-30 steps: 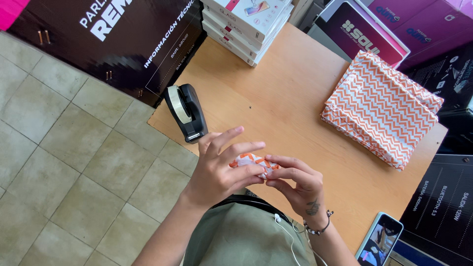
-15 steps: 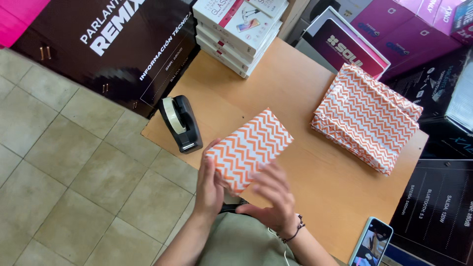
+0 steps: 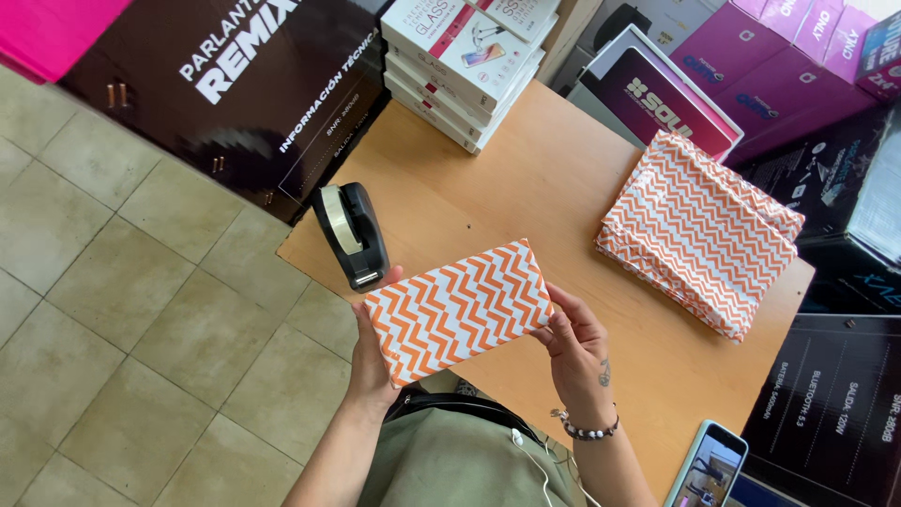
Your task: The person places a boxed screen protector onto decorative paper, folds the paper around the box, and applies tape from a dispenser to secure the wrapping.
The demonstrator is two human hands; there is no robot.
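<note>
Both my hands hold up a flat box wrapped in orange-and-white zigzag paper (image 3: 457,310) over the near edge of a wooden table (image 3: 526,188). My left hand (image 3: 368,361) grips its left end from underneath, thumb near the top corner. My right hand (image 3: 574,340) holds the right end, fingers behind the box. A black tape dispenser (image 3: 350,235) stands on the table just left of and beyond the box.
A stack of packages in the same zigzag paper (image 3: 699,230) lies at the table's right. White flat boxes (image 3: 465,52) are stacked at the far edge. Dark cartons (image 3: 244,94) and purple boxes (image 3: 779,66) surround the table. A phone (image 3: 709,467) rests at the near right corner.
One second ago my hands were close together, working on something small near my body. Since then the wrapped box came up between them, and it now sits lower and flatter, held at both ends.
</note>
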